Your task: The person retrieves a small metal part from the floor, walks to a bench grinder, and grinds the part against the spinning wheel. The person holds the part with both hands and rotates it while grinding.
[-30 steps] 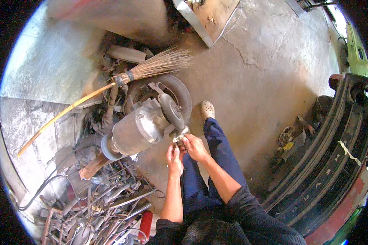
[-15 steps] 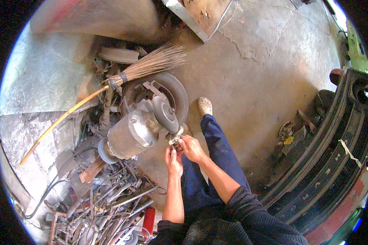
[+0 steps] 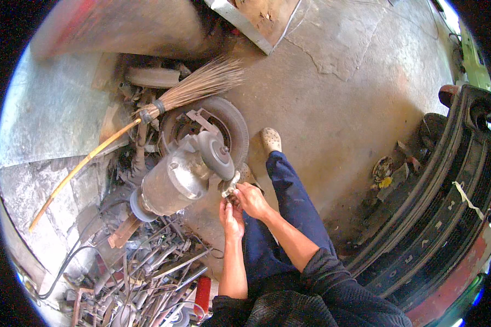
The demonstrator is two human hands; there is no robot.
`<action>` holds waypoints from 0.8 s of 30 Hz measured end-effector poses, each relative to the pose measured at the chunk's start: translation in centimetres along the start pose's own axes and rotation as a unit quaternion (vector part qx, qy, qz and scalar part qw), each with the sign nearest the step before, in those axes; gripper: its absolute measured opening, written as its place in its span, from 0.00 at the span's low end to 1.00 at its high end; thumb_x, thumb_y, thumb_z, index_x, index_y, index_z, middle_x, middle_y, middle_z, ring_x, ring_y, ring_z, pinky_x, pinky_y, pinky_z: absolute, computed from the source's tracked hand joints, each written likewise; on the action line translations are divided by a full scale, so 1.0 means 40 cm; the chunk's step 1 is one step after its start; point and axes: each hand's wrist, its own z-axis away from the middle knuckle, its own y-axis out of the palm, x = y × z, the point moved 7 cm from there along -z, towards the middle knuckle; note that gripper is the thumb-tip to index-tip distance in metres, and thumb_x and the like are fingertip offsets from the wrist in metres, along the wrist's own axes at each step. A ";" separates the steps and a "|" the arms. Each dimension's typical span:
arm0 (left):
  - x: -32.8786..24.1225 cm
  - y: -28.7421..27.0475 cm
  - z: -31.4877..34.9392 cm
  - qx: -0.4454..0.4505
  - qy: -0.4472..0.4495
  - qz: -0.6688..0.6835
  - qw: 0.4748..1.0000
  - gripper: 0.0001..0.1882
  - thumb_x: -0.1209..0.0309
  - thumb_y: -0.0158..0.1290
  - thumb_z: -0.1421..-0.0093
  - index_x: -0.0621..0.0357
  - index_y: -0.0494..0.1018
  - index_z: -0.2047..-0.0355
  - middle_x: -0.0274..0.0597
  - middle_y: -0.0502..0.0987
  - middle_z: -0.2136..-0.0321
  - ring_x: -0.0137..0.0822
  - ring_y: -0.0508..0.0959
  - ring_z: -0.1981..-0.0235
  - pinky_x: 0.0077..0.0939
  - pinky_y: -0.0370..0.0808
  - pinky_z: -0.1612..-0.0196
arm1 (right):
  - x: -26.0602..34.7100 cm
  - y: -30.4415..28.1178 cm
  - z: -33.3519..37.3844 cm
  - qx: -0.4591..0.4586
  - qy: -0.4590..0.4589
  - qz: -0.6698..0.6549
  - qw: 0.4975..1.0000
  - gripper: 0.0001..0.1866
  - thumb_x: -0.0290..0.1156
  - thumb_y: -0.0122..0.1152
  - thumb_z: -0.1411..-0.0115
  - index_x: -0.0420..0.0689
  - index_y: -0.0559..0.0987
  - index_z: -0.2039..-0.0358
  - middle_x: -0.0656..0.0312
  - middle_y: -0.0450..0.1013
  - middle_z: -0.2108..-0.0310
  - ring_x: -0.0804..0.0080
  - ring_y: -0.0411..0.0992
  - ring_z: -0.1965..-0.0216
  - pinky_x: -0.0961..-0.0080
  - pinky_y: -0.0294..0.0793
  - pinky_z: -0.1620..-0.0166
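Observation:
A small, light-coloured metal part (image 3: 231, 186) with an irregular shape sits between my hands, close to the lower edge of the dark grinding wheel (image 3: 216, 155). Whether it touches the wheel I cannot tell. My right hand (image 3: 251, 200) pinches the part from the right. From below, my left hand (image 3: 232, 220) grips its lower end, fingertips curled up; the fingers partly cover it. The wheel belongs to a worn silver bench grinder (image 3: 174, 179), whose second wheel (image 3: 140, 205) is at the lower left.
Behind the grinder lie a tyre (image 3: 237, 122) and a straw broom (image 3: 199, 90). Scrap metal (image 3: 147, 272) heaps up at lower left, beside a red cylinder (image 3: 202, 294). A long black grille-like car part (image 3: 420, 218) lines the right. My shoe (image 3: 270, 140) rests on concrete floor.
The whole view has shifted slightly. Both hands keep their hold on the metal part beside the wheel, with almost no change in grip.

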 end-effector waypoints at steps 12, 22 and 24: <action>0.013 -0.019 -0.024 -0.012 0.002 0.008 1.000 0.17 0.73 0.40 0.36 0.62 0.61 0.47 0.41 0.70 0.54 0.34 0.72 0.56 0.33 0.70 0.50 | -0.018 -0.003 -0.006 -0.029 0.059 -0.012 0.998 0.11 0.34 0.52 0.40 0.39 0.77 0.66 0.47 0.71 0.75 0.51 0.72 0.71 0.62 0.69 0.65; 0.017 -0.021 -0.038 -0.018 -0.009 0.016 1.000 0.18 0.72 0.42 0.36 0.64 0.62 0.47 0.44 0.70 0.53 0.35 0.72 0.53 0.32 0.69 0.48 | -0.035 -0.005 0.000 0.028 0.085 -0.070 0.994 0.23 0.31 0.62 0.49 0.35 0.73 0.53 0.47 0.73 0.62 0.60 0.73 0.60 0.69 0.70 0.57; 0.020 -0.020 -0.039 -0.014 -0.010 0.024 1.000 0.17 0.72 0.42 0.36 0.64 0.63 0.47 0.44 0.71 0.53 0.35 0.72 0.53 0.32 0.69 0.47 | -0.043 -0.016 0.004 0.003 0.106 -0.082 0.991 0.26 0.32 0.65 0.53 0.34 0.73 0.53 0.46 0.74 0.61 0.54 0.75 0.61 0.67 0.72 0.57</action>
